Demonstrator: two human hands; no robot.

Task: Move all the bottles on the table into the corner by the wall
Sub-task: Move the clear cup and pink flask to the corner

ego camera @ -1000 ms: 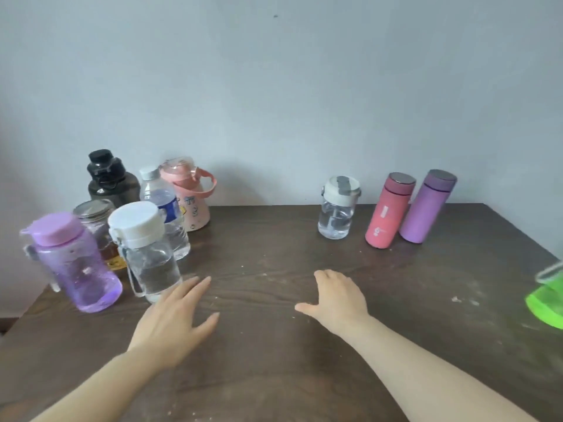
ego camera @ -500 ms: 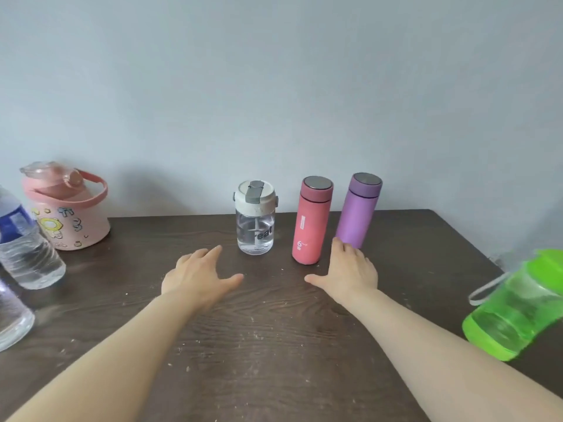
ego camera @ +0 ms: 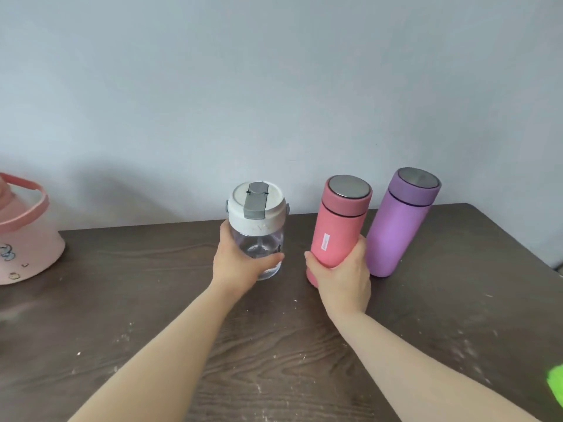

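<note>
My left hand (ego camera: 236,263) is wrapped around a small clear bottle (ego camera: 259,220) with a white lid and grey flip cap, near the back of the dark wooden table (ego camera: 152,300). My right hand (ego camera: 342,281) grips the lower part of a pink flask (ego camera: 339,220) with a metal top. A purple flask (ego camera: 399,223) stands just right of the pink one, against the wall. Both held bottles stand upright on the table.
A pink jug (ego camera: 21,239) with a handle sits at the left edge of view by the wall. A green bottle (ego camera: 556,388) shows partly at the lower right edge. The table's right edge runs diagonally at the right.
Both hands moved forward from resting on the table and closed on bottles: left on the clear one, right on the pink flask. The view moved closer and rightward.
</note>
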